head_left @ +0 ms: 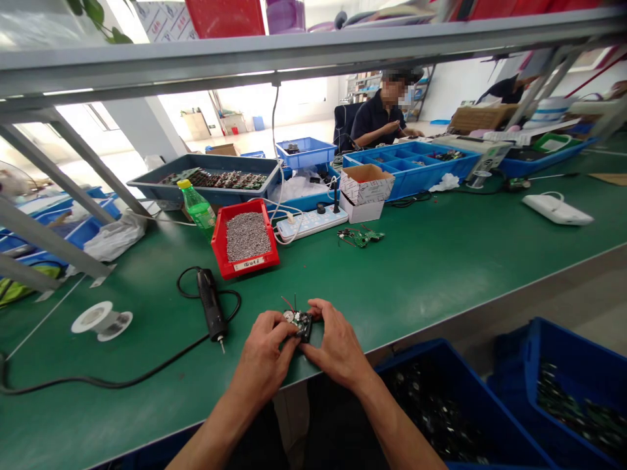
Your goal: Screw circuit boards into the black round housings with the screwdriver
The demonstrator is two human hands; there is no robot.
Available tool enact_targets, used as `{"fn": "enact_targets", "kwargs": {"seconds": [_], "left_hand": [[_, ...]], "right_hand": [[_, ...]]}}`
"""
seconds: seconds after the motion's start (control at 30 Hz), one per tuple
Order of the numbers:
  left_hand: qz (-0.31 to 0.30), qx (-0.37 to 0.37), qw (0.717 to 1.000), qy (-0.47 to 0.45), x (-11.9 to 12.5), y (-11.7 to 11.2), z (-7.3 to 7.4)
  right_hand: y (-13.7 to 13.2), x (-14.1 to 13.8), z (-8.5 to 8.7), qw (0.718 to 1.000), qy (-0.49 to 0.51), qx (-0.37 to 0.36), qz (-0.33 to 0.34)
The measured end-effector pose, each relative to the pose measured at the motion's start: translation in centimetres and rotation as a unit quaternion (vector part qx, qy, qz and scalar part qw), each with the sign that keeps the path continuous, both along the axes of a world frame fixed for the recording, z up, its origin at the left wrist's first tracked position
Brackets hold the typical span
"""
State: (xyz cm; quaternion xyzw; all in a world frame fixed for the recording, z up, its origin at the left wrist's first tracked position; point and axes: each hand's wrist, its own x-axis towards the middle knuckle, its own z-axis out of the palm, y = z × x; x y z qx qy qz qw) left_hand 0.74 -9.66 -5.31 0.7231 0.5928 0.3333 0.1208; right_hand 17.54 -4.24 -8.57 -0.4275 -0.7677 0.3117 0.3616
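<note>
While the left hand [267,346] pinches a small circuit assembly [300,324] near the front edge of the green worktop [401,281], the right hand [339,346] curves around its other side; whether that one grips cannot be told. A black screwdriver [211,305] lies leftward.

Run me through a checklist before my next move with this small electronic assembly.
1. Left hand and right hand on the small electronic assembly: ok, at opposite sides.
2. Electric screwdriver within reach: ok, it seems, lying left of the hands.
3. Bit fitted: ok, a slim metal tip shows.
4. Screwdriver power: cannot tell; its black cord leaves the picture.
5. Red bin stocked: ok, many small metal parts inside.
6. Wires soldered: cannot tell, too small.
</note>
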Motion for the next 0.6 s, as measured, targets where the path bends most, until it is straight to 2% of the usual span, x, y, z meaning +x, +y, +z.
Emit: {"fn": "enact_targets", "kwargs": {"seconds": [0.2,0.33,0.47,0.6], "left_hand": [[0.014,0.009,0.999,0.044,0.3,0.2,-0.5],[0.029,-0.015,0.999,0.037,0.1,0.5,-0.2],[-0.019,-0.051,0.998,0.024,-1.0,0.4,0.4],[-0.038,-0.063,0.997,-0.029,-2.8,0.3,0.3]], "right_hand": [[0.0,-0.1,0.2,1.0,-0.004,0.006,-0.005],[0.0,-0.5,-0.3,0.998,-0.021,0.029,-0.042],[-0.9,-1.4,-0.8,0.989,-0.069,0.082,-0.106],[-1.9,-1.8,-0.2,0.988,-0.095,0.087,-0.085]]}}
